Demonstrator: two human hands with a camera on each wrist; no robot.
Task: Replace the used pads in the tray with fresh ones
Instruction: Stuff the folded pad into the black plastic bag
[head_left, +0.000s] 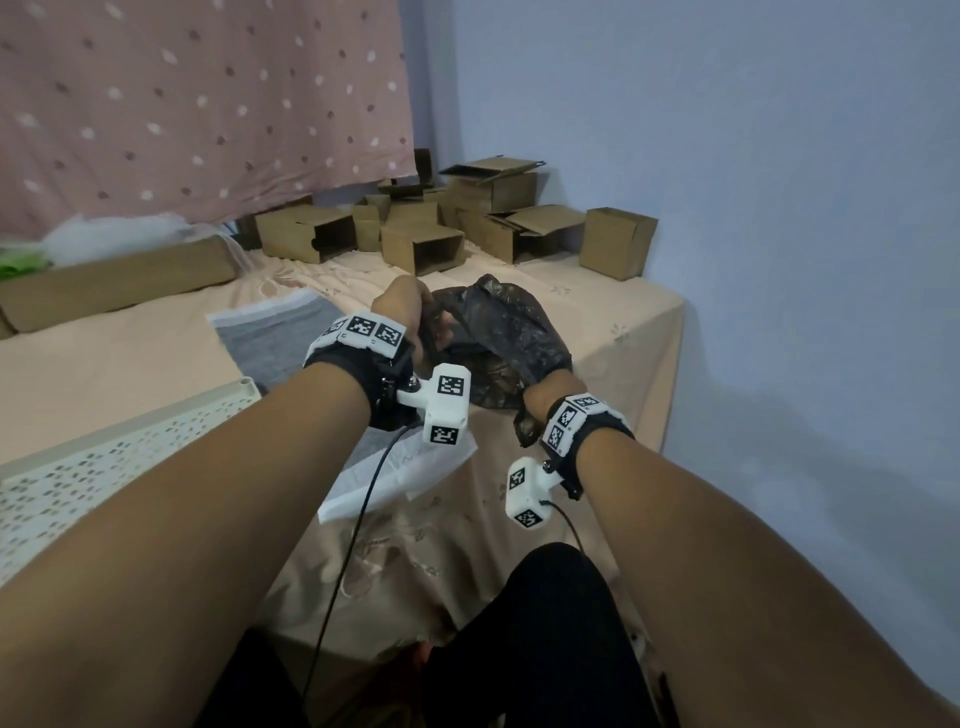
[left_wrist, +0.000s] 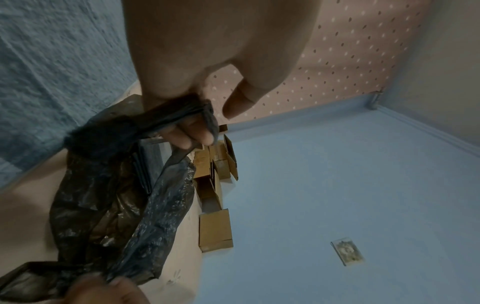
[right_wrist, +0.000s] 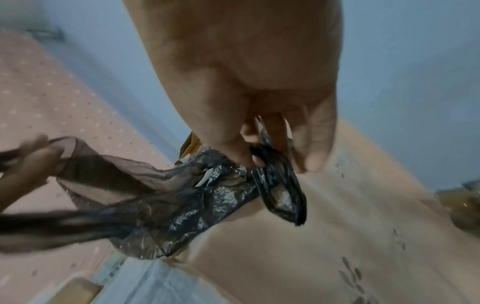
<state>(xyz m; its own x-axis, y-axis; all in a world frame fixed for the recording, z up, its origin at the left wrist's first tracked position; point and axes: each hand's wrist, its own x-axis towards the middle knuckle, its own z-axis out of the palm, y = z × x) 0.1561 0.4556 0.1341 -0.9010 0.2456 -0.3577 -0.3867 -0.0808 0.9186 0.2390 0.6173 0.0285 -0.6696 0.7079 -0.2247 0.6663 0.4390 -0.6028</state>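
— Over the peach-clothed tabletop we hold a black plastic bag; our left hand has its fingers curled round one handle, our right hand pinches the other.

— And the pads?

— One pad lies flat beside the bag; the perforated white tray sits to our left.

2 hands, 1 black bag, 1 tray.
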